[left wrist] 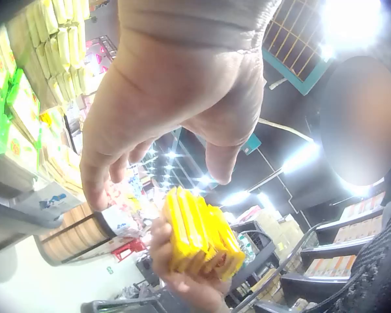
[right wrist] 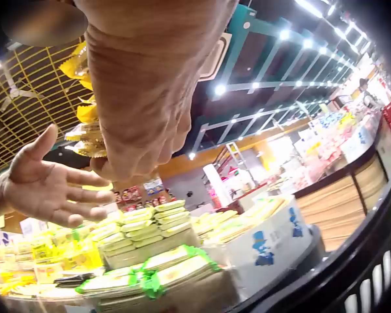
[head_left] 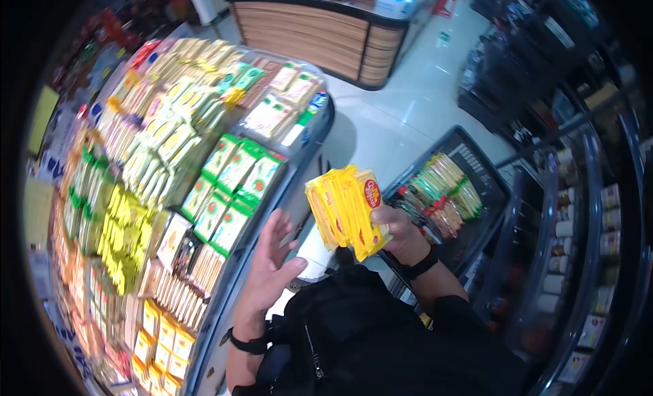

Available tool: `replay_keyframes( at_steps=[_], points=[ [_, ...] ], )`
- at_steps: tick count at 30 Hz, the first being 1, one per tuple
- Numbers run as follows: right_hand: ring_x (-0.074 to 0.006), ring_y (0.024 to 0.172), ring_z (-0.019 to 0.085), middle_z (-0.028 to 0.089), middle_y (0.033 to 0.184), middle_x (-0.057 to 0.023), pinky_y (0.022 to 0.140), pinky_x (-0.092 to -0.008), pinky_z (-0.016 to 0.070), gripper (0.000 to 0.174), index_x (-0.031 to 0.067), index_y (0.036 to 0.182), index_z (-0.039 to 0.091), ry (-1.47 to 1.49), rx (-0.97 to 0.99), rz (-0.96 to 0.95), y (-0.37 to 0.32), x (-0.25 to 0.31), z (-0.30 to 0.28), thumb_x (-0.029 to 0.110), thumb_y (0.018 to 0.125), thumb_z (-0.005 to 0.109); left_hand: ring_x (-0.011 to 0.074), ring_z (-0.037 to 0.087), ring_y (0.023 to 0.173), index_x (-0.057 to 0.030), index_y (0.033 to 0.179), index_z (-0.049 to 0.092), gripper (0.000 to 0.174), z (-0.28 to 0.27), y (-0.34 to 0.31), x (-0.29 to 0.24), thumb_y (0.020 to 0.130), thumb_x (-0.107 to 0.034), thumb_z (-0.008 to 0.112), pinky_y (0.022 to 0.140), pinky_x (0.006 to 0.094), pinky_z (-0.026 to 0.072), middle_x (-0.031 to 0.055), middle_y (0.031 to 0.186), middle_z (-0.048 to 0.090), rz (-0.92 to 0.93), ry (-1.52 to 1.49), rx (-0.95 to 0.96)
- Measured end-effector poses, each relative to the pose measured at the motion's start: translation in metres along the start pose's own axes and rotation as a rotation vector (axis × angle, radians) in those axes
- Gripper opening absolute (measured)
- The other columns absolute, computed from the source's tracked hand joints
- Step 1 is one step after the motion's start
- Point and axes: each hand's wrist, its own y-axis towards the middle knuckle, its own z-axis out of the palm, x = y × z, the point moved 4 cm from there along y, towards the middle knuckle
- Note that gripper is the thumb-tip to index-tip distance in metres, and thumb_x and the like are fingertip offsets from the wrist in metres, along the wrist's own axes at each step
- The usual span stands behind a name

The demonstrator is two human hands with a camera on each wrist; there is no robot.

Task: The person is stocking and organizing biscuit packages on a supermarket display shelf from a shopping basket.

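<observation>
My right hand (head_left: 403, 237) grips a stack of flat yellow snack packets (head_left: 340, 209) by its right side, holding it up in front of my body. The nearest packet has a red oval label. To the left of the stack is my left hand (head_left: 266, 268), fingers spread and nothing in its grasp. In the left wrist view the packets (left wrist: 202, 235) show beyond the left hand (left wrist: 176, 85). From the right wrist, only the crinkled packet ends (right wrist: 86, 124) show past the right hand (right wrist: 143, 137), with the open left palm (right wrist: 49, 189) beside them.
A display counter (head_left: 272, 222) heaped with packaged snacks stands on the left. On the right is a dark shopping basket (head_left: 493, 168) with green, red and white packets inside. Shelves with jars (head_left: 558, 263) line the far right, and a wood-panelled counter (head_left: 299, 39) stands ahead across the floor.
</observation>
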Motion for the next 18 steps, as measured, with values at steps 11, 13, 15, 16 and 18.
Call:
replay_keyframes(
  at_steps=[11, 13, 15, 16, 18],
  points=[
    [-0.0158, 0.126, 0.045, 0.043, 0.137, -0.0076, 0.105, -0.0330, 0.0399, 0.067, 0.0093, 0.150, 0.022, -0.466, 0.022, 0.129, 0.065, -0.090, 0.038, 0.019, 0.095, 0.060, 0.0266, 0.024, 0.142, -0.0047, 0.153, -0.014, 0.122, -0.009, -0.020, 0.020, 0.078, -0.032, 0.079, 0.116, 0.0383, 0.0242, 0.0176, 0.154, 0.022, 0.091, -0.336, -0.213],
    [-0.0154, 0.130, 0.037, 0.037, 0.136, -0.0077, 0.107, -0.0327, 0.0355, 0.065, 0.0109, 0.149, 0.018, -0.548, 0.043, 0.135, 0.069, -0.104, 0.039, 0.023, 0.098, 0.057, 0.0255, 0.028, 0.140, -0.0050, 0.153, -0.014, 0.121, -0.012, -0.024, 0.021, 0.079, -0.029, 0.078, 0.114, 0.0380, 0.0271, 0.0176, 0.152, 0.025, 0.042, -0.332, -0.282],
    [-0.0154, 0.129, 0.037, 0.037, 0.134, -0.0077, 0.107, -0.0329, 0.0354, 0.062, 0.0112, 0.147, 0.018, -0.600, -0.001, 0.132, 0.073, -0.112, 0.042, 0.024, 0.099, 0.056, 0.0244, 0.032, 0.137, -0.0044, 0.153, -0.015, 0.121, -0.018, -0.027, 0.030, 0.079, -0.028, 0.078, 0.112, 0.0370, 0.0304, 0.0172, 0.149, 0.029, 0.044, -0.299, -0.293],
    [-0.0154, 0.129, 0.038, 0.038, 0.133, -0.0072, 0.107, -0.0331, 0.0353, 0.060, 0.0116, 0.146, 0.019, -0.593, 0.021, 0.111, 0.075, -0.115, 0.042, 0.025, 0.100, 0.054, 0.0245, 0.032, 0.137, -0.0041, 0.153, -0.015, 0.122, -0.021, -0.026, 0.034, 0.079, -0.028, 0.079, 0.112, 0.0369, 0.0305, 0.0171, 0.148, 0.029, 0.052, -0.279, -0.285],
    [-0.0154, 0.128, 0.038, 0.037, 0.133, -0.0073, 0.107, -0.0331, 0.0355, 0.061, 0.0119, 0.147, 0.017, -0.574, 0.018, 0.168, 0.077, -0.117, 0.046, 0.025, 0.100, 0.054, 0.0248, 0.031, 0.137, -0.0032, 0.152, -0.016, 0.125, -0.024, -0.026, 0.033, 0.077, -0.028, 0.081, 0.112, 0.0372, 0.0307, 0.0169, 0.149, 0.028, 0.048, -0.280, -0.254]
  ],
)
